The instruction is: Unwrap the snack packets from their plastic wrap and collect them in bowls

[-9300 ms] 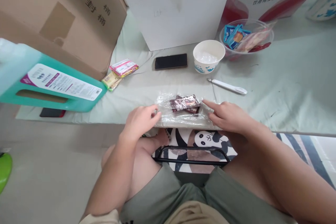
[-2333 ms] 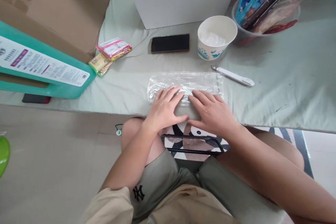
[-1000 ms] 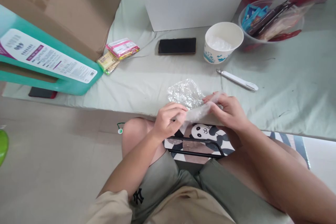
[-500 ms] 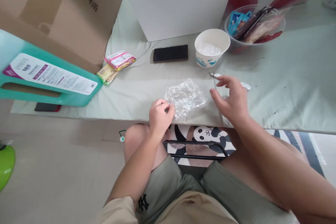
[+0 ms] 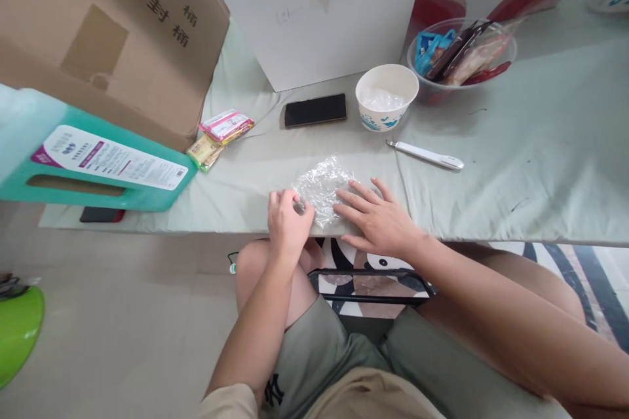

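A crumpled sheet of clear plastic film [image 5: 322, 186] lies on the cloth near the table's front edge. My left hand [image 5: 287, 222] has its fingers curled at the film's left edge, gripping it there; the fingertips are partly hidden. My right hand [image 5: 376, 219] is spread flat, its fingertips resting on the film's right side. To the right of the film lies a white-handled tool with a small metal tip [image 5: 427, 155], touched by neither hand. Beyond it stands a paper bowl [image 5: 387, 121] with clear plastic inside.
A phone [image 5: 315, 110] lies behind the film. Snack packets [image 5: 223, 131], a green jug [image 5: 98, 167] and a cardboard box [image 5: 147, 59] occupy the left side. At the back are a white box [image 5: 334, 19] and a clear bowl of packets [image 5: 462, 82].
My right hand has come down leftward from near the white-handled tool onto the film, fingers spreading. My left hand stays at the film's left edge. The camera view has shifted slightly.
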### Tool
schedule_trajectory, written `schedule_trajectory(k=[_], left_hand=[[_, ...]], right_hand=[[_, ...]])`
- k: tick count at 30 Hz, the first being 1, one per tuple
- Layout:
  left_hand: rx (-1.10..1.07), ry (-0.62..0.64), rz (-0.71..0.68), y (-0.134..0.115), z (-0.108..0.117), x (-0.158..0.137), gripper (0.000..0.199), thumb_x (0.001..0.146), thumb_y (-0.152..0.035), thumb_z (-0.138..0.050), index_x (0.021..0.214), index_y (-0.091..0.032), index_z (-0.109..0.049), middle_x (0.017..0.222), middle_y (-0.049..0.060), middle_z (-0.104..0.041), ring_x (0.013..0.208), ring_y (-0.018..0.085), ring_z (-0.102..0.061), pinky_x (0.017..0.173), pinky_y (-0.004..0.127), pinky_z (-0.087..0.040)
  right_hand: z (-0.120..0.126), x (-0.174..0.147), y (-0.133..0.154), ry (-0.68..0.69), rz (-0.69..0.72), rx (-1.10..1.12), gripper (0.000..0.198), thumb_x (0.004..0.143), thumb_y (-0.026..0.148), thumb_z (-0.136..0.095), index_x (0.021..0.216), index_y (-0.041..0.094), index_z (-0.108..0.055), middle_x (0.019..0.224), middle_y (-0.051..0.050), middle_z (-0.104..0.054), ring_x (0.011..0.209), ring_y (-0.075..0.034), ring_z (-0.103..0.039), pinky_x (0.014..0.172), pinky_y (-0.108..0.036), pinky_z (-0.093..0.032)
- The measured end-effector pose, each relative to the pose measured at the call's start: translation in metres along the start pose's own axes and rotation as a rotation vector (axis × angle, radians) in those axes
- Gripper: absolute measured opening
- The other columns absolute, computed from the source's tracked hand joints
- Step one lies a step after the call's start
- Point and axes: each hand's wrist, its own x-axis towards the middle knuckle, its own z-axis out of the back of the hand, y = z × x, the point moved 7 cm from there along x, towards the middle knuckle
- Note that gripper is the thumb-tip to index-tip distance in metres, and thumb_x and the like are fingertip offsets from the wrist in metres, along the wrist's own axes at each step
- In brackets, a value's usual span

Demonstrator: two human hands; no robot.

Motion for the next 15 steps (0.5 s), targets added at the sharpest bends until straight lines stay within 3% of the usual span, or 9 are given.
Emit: schedule_trajectory(k=[2, 5, 8, 10, 12, 15], left_hand=[[-0.041, -0.013, 0.008, 0.006, -0.001, 0.004, 0.016, 0.074, -0.013, -0.066, 0.083, -0.022, -0.057, 0.097, 0.005, -0.051, 0.087, 0.02, -0.06, 0.086, 0.037, -0.052], [-0.094, -0.131, -0.055, 0.008, 0.008, 0.006, 0.018, 0.073, -0.007, -0.062, 0.084, -0.021, -0.059, 0.102, 0.006, -0.05, 0.087, 0.018, -0.061, 0.086, 0.037, -0.054], [-0.195, -0.251, -0.342, -0.013, 0.025, -0.005, 0.016, 0.075, -0.009, -0.06, 0.086, -0.021, -0.06, 0.098, 0.006, -0.054, 0.088, 0.019, -0.062, 0.083, 0.037, -0.055], [-0.24, -0.097, -0.631, -0.039, 0.022, -0.018, 0.017, 0.079, -0.017, -0.063, 0.095, -0.022, -0.062, 0.101, 0.007, -0.063, 0.099, 0.023, -0.065, 0.09, 0.04, -0.055], [-0.196, 0.164, -0.805, -0.056, 0.008, -0.03, 0.031, 0.08, -0.023, -0.068, 0.11, -0.022, -0.063, 0.113, 0.007, -0.071, 0.115, 0.028, -0.064, 0.104, 0.047, -0.05], [-0.12, 0.368, -0.794, -0.057, -0.008, -0.032, 0.038, 0.083, -0.02, -0.066, 0.12, -0.019, -0.063, 0.124, 0.009, -0.072, 0.126, 0.029, -0.061, 0.11, 0.049, -0.047]], right_hand=[[0.0, -0.001, 0.004, -0.001, 0.031, 0.0, 0.05, 0.093, 0.051, -0.062, 0.133, 0.021, -0.061, 0.15, -0.01, -0.057, 0.143, -0.035, -0.043, 0.118, -0.059, -0.025], [0.003, -0.003, 0.011, 0.002, 0.03, -0.043, 0.037, 0.093, 0.034, -0.066, 0.127, 0.022, -0.062, 0.143, -0.008, -0.062, 0.131, -0.031, -0.051, 0.103, -0.049, -0.034], [0.007, -0.004, 0.016, -0.003, -0.022, -0.091, 0.026, 0.094, 0.026, -0.063, 0.119, 0.021, -0.065, 0.134, -0.007, -0.067, 0.109, -0.027, -0.059, 0.081, -0.042, -0.035], [0.01, -0.006, 0.017, -0.013, -0.05, -0.095, 0.021, 0.096, 0.027, -0.06, 0.115, 0.019, -0.066, 0.125, -0.008, -0.07, 0.096, -0.025, -0.059, 0.075, -0.04, -0.032], [0.013, -0.008, 0.017, -0.033, -0.052, -0.075, 0.021, 0.097, 0.028, -0.058, 0.114, 0.018, -0.065, 0.118, -0.009, -0.072, 0.095, -0.025, -0.059, 0.075, -0.04, -0.031], [0.016, -0.011, 0.011, -0.051, -0.028, -0.022, 0.031, 0.094, 0.029, -0.06, 0.123, 0.018, -0.062, 0.12, -0.01, -0.072, 0.109, -0.028, -0.058, 0.089, -0.042, -0.033]])
